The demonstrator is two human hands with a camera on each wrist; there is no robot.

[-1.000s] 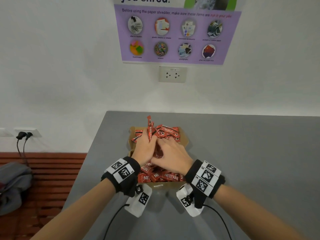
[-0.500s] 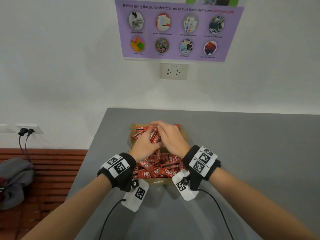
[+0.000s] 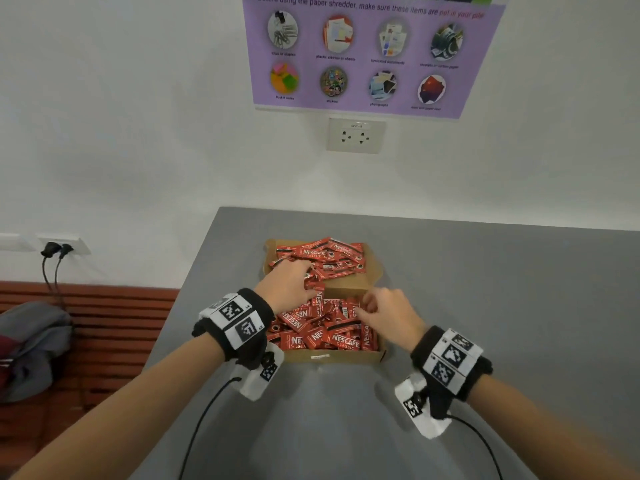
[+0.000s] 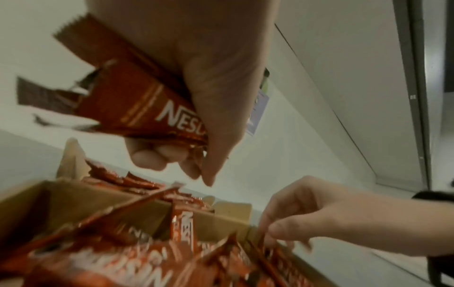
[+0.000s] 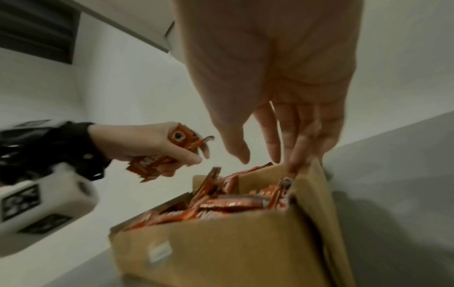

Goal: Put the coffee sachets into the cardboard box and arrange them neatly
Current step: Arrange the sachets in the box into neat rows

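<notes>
Tabletop (image 3: 485,289), grey, set against a white wall, carries the cardboard box (image 3: 332,356) at its centre. The box's near compartment holds a jumbled layer of red coffee sachets (image 3: 325,327); a second heap of sachets (image 3: 325,258) lies on the brown flap at 12 o'clock from it. Compared with half a second ago, when both hands were pressed together over the far heap, the hands have parted and drawn toward the body. Left hand (image 3: 287,285), at 10 o'clock of the near compartment, is closed around a small bundle of sachets (image 4: 147,108), held clear above the box in the left wrist view. Right hand (image 5: 277,97), at 3 o'clock of the compartment, has its fingers (image 5: 272,136) spread and pointing down, holding nothing, the tips at or just above the right wall of the box. The change suggests a transfer in progress: a bundle lifted from the far heap is about to be laid in the compartment, while most sachets there remain unaligned.
</notes>
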